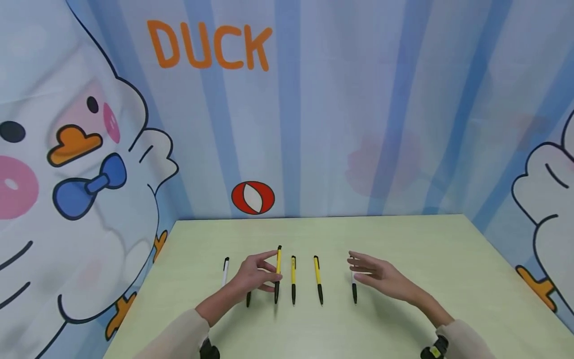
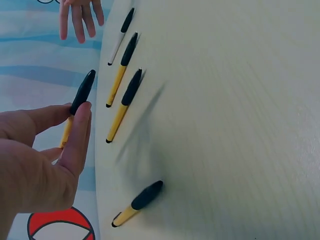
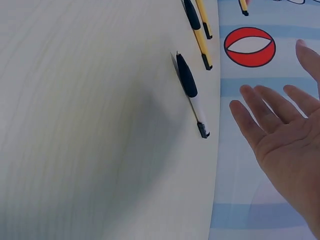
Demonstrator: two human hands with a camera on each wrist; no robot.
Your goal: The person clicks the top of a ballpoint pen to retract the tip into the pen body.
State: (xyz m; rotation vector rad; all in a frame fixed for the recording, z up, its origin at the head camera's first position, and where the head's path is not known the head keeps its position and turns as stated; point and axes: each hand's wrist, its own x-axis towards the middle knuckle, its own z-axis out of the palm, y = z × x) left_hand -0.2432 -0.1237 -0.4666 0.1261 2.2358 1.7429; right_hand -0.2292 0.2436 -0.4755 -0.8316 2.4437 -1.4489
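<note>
My left hand (image 1: 257, 273) pinches a yellow pen (image 1: 278, 264) with a black grip between thumb and fingers, holding it above the table in the left wrist view. Under that hand lies another yellow pen (image 2: 137, 202), mostly hidden from the head view. Two more yellow pens, one nearer (image 1: 293, 279) and one farther right (image 1: 318, 276), lie between my hands. My right hand (image 1: 381, 276) hovers with fingers extended, holding nothing. It partly covers a white pen (image 3: 192, 95) with a black grip in the head view.
Another white pen (image 1: 225, 271) lies at the left end of the row, beside my left hand. The pale table (image 1: 403, 234) meets a blue striped backdrop (image 1: 332, 124) at its back edge. Printed duck figures (image 1: 89, 259) flank the table.
</note>
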